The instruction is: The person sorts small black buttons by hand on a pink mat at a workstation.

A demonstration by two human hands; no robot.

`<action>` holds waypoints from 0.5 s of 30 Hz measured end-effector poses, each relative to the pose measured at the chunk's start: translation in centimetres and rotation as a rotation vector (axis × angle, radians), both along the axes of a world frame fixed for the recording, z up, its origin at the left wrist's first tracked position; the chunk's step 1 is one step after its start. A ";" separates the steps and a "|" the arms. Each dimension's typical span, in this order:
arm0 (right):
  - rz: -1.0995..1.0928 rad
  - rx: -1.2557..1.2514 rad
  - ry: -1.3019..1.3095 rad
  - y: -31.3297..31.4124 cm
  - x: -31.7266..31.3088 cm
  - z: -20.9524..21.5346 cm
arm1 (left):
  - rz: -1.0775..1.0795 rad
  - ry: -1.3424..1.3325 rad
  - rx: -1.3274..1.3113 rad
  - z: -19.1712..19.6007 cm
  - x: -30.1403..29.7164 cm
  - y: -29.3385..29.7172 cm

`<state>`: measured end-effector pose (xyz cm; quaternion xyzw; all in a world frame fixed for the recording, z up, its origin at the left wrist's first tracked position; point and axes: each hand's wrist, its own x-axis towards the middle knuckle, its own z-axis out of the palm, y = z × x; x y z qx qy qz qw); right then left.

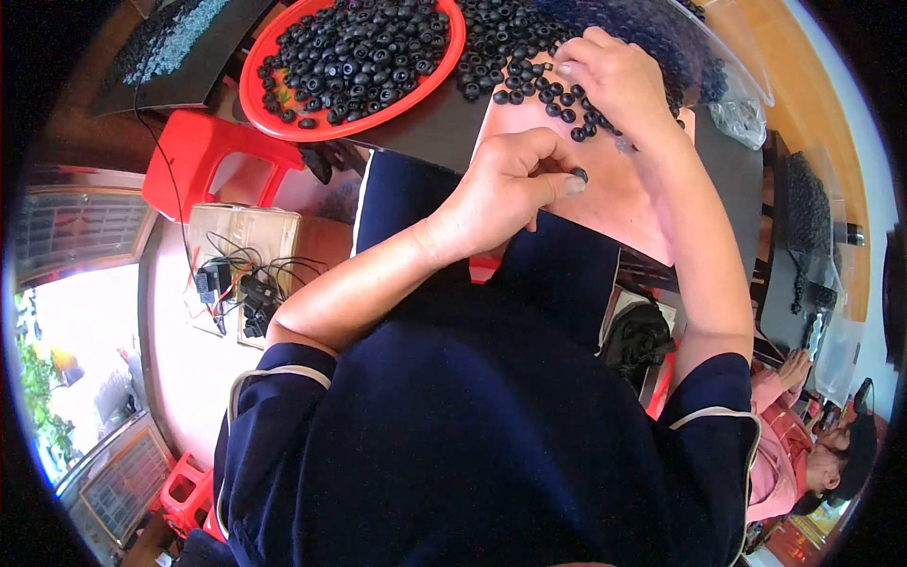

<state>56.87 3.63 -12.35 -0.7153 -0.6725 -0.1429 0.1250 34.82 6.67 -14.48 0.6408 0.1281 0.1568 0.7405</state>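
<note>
My left hand (501, 184) is closed, with a small round black cap (580, 175) pinched between thumb and forefinger. It hovers over the near edge of a pink sheet (605, 194) on the dark table. Farther off, my right hand (614, 80) has its fingers curled together at the loose black caps (548, 93) scattered on the sheet. Whatever its fingertips hold is hidden. Beyond these, a larger heap of black caps (501, 38) spreads over the table and touches the scattered ones.
An orange-red tray (456, 66) full of black hollow parts stands at the far left. A clear plastic bag (742, 121) lies right of the sheet. Left of the table are a red stool (203, 156) and a cardboard box (283, 227) with cables. Another person (794, 444) sits at the right.
</note>
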 end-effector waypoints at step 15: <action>0.089 0.131 0.186 -5.8 -5.8 5.0 | 0.280 -0.173 -0.347 1.1 0.0 0.2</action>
